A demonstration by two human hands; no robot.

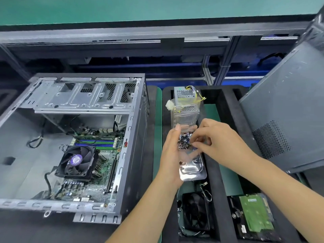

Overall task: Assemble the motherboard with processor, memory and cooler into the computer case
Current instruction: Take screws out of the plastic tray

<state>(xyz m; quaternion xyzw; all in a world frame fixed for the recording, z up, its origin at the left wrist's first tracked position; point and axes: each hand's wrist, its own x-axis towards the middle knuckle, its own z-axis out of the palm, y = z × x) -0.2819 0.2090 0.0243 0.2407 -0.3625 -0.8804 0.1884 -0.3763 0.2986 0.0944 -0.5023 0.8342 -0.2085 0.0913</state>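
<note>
Cradling clear screw box (190, 165) in left hand (171, 151), right hand (217, 137) pinching screws (185, 141), open case (73, 142) left, side panel (287, 109) right.

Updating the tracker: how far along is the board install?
Done: motherboard lies inside the case, with cooler and memory fitted. In hand: left hand holds the clear screw box; right hand picks among the screws. Left: probably screwing the board down; no driver visible.

I see bare, dull grey sheet metal on the computer case (84, 102). Right of it, a glossy clear plastic box (188, 120) sits over matt black foam tray (226, 123); beyond, a matt grey perforated metal panel (280, 120).
</note>
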